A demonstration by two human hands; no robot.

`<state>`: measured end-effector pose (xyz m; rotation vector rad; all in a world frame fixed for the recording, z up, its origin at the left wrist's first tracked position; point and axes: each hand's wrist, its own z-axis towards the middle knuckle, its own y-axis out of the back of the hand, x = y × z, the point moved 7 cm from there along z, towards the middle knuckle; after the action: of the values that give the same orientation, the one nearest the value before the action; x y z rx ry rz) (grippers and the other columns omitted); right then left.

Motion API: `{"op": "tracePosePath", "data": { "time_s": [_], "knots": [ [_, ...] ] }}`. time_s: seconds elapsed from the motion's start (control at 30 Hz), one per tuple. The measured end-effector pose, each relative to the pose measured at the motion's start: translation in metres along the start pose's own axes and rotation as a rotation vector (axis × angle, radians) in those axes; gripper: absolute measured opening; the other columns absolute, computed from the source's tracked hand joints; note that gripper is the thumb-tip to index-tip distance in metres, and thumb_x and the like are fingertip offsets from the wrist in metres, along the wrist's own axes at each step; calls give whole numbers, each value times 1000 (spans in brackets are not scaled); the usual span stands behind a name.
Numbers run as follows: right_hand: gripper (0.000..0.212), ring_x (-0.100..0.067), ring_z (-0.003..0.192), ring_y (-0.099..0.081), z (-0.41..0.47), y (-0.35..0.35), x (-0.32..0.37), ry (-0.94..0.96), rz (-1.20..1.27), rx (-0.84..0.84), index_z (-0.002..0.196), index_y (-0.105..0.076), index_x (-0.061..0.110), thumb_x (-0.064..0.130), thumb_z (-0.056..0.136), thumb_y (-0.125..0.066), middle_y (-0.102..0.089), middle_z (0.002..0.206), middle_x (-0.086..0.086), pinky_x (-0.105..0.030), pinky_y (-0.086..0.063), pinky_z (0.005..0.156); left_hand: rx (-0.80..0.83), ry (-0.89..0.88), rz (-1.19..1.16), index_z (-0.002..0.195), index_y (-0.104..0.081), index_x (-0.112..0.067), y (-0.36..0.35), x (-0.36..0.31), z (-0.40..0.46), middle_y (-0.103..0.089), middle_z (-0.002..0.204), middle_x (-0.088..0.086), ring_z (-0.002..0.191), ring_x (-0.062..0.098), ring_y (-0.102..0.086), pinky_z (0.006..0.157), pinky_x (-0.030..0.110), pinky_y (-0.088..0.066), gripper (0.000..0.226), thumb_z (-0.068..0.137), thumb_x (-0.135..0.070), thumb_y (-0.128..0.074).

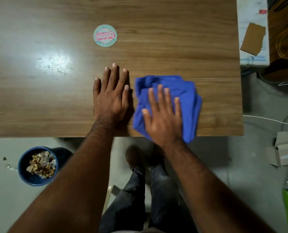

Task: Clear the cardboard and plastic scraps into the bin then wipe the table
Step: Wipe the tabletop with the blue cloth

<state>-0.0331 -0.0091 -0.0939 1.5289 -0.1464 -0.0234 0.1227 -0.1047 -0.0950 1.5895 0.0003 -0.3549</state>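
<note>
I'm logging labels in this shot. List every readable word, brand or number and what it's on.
Round sticker on the table: pink lettering, upside down to the camera, too blurred to read for sure.
White box past the table's right edge: blue print at its lower edge and a red mark near its top, both too small to read.
Nothing else carries text.

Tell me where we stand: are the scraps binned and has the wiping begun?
Scraps look binned: the blue bin on the floor holds cardboard and plastic bits, and none show on the table. A few bits lie on the floor beside it. In hand: the right hand presses flat on the blue cloth near the front edge; the left hand lies flat alongside. Left: wiping the remaining surface, around the round sticker.
</note>
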Motion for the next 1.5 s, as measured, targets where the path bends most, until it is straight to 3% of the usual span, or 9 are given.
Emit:
{"op": "tracePosePath", "data": {
  "time_s": [0.2,0.5,0.67,0.8,0.97,1.1,1.23,1.37,1.5],
  "knots": [
    [64,-32,157,-26,-10,12,-160,-397,-86,-66,165,-25,16,52,112,-18,-26,169,-15,-60,-28,121,14,-22,-2,165,-24,-29,-1,-1,0,-15,174,2,161,23,-11,127,55,-15,61,105,-41,-31],
    [65,-28,159,-21,64,-4,28,-21,18,-75,165,-26,19,51,109,-25,-22,172,-11,-54,-16,127,-15,52,37,165,-22,-12,-6,11,-1,-14,175,4,161,20,-12,127,54,-9,66,106,-41,-19],
    [68,-28,158,-23,120,-4,-42,-112,15,-48,165,-24,22,55,105,-18,-23,172,-9,-55,-18,126,-4,46,-7,166,-22,-15,-2,9,0,-13,175,2,161,19,-10,128,53,-8,64,107,-40,-23],
    [67,-30,158,-23,68,11,-120,-302,-53,-79,166,-22,17,52,109,-16,-22,171,-12,-56,-23,124,13,42,-35,166,-19,-16,-2,10,0,-11,175,1,161,19,-7,128,53,-4,64,107,-40,-22],
    [65,-31,158,-24,-11,3,-27,-169,-19,-70,165,-26,16,50,109,-29,-23,171,-13,-55,-23,125,-9,23,-29,165,-24,-15,-4,11,0,-16,174,2,161,21,-12,128,56,-10,62,107,-37,-26],
    [62,-27,159,-22,45,-5,39,11,29,-106,165,-27,20,50,110,-27,-24,171,-9,-53,-19,126,-57,34,-68,162,-33,-11,-3,17,0,-24,172,5,159,23,-20,125,60,-11,61,106,-35,-28],
    [62,-27,152,-38,115,-6,-21,-122,8,-189,159,-41,21,51,106,-35,-39,165,-9,-54,-30,121,-35,61,-88,163,-30,-13,2,17,-1,-21,173,3,160,22,-16,125,61,-5,64,104,-38,-26],
    [60,-27,153,-37,77,1,-83,-249,-97,-237,161,-36,18,50,111,-27,-37,166,-10,-53,-32,121,-19,48,-88,153,-45,-17,17,22,8,-39,164,3,150,24,-35,113,56,-23,59,99,-38,-36],
    [64,-29,158,-25,39,-3,-21,-130,-42,-137,164,-27,17,50,110,-28,-24,171,-11,-54,-22,125,50,-10,-9,153,-42,-18,24,37,42,-39,163,7,151,27,-34,115,58,-20,63,97,-45,-33]
  ]
}}
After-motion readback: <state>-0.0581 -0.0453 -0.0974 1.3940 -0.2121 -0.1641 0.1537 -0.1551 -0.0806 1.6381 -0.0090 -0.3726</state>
